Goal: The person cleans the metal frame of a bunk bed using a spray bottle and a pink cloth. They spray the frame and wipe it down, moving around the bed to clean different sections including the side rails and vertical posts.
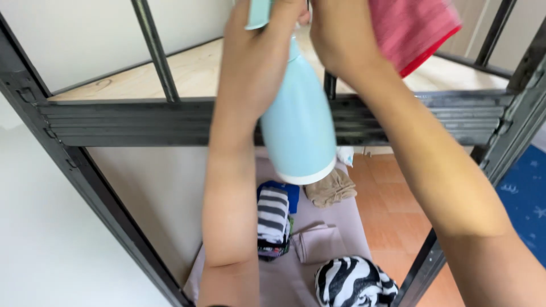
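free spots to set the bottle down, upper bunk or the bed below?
Upper wooden board: bare from the left upright bar to the wall, and again behind the right hand under the pink cloth. The lower sheet is crowded: striped folded stack, tan cloth, zebra bundle. The left hand holds the blue bottle.

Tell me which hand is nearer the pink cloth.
Right. The right hand touches the pink cloth and seems to grip it at its left edge. The left hand is apart from it, wrapped around the light blue bottle.
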